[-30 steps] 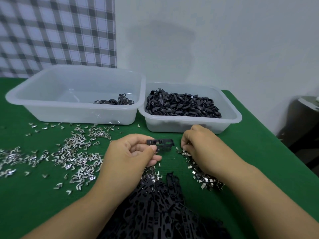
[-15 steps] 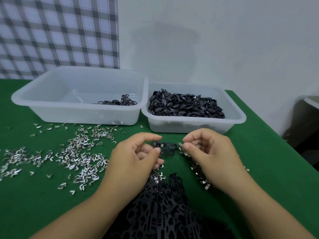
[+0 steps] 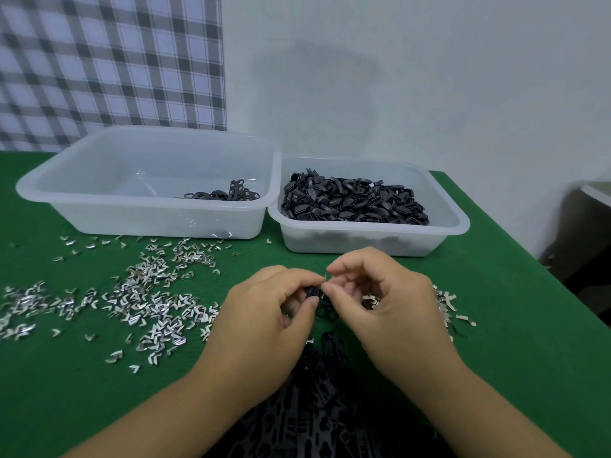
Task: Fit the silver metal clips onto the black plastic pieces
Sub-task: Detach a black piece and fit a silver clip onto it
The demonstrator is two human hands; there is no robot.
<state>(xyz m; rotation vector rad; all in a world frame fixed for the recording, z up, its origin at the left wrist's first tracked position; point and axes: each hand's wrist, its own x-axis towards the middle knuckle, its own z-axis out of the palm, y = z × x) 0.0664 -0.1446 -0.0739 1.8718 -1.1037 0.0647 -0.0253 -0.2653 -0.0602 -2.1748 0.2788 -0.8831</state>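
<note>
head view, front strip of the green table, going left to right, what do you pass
loose silver clips → left hand → black plastic piece it holds → right hand, pinching one silver clip → smaller heap of clips

**Legible markings: none**

No text, label, brand, number or sign can be read on any surface in view.
</note>
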